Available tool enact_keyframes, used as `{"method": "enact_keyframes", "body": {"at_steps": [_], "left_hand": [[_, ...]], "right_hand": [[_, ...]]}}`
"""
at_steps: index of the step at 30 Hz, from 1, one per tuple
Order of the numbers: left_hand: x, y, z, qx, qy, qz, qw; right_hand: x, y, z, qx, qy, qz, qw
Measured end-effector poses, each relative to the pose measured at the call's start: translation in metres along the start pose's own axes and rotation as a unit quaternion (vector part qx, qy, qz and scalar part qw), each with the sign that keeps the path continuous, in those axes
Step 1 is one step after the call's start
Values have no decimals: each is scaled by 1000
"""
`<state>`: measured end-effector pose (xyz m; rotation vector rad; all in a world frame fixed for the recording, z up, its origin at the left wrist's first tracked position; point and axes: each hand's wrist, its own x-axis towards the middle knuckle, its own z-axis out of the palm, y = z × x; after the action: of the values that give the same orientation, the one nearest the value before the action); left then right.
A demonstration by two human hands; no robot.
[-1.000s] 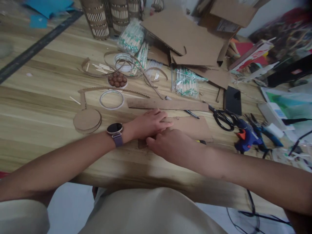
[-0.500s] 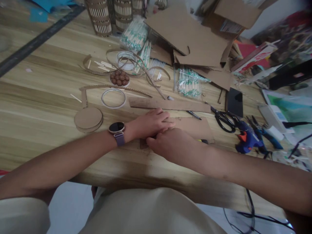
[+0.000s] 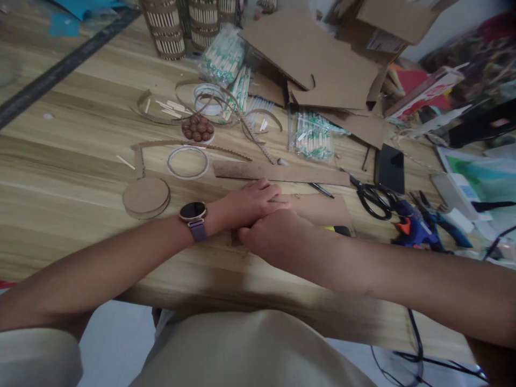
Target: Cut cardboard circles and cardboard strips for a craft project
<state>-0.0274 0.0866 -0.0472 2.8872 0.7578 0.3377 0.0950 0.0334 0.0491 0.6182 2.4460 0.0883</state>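
My left hand (image 3: 252,204), with a watch on its wrist, lies flat with outstretched fingers on a piece of cardboard (image 3: 322,208). Pressed against its fingers is my right hand (image 3: 278,234), closed, thumb pointing left. What it grips is hidden beneath it. A yellow and black handle (image 3: 342,230) shows from behind my right wrist; I cannot tell if it is in the hand. Just beyond the fingers lies a long cardboard strip (image 3: 278,172), with a dark pen (image 3: 321,190) partly under it.
Stacked cardboard discs (image 3: 145,196), a white ring (image 3: 187,163) and a dish of brown balls (image 3: 197,129) are at left. Scissors (image 3: 374,201), a blue glue gun (image 3: 415,226), pliers (image 3: 447,228) and a phone (image 3: 390,168) lie right. Bagged sticks (image 3: 314,137) and cardboard sheets (image 3: 318,54) are behind.
My right hand has shifted slightly left, and its wrist has risen a little in view. More of the yellow and black handle shows. My left hand stays in place.
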Motion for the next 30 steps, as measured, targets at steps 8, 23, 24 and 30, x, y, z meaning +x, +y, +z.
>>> {"method": "enact_keyframes", "body": {"at_steps": [8,23,24,30], "left_hand": [[-1,1,-4,6,-1,7,1000],[-2,2,-4,14,-12,4,1000],[-2,3,-5,17,-17,4,1000],[-3,4,-9,30,-22,13,999]], "right_hand": [[-1,5,16,29,30,-12,999],[2,-5,-8,14,-50,11,999],[2,-4,-6,14,-46,8,999],[-4,0,10,13,-26,14,999]]}}
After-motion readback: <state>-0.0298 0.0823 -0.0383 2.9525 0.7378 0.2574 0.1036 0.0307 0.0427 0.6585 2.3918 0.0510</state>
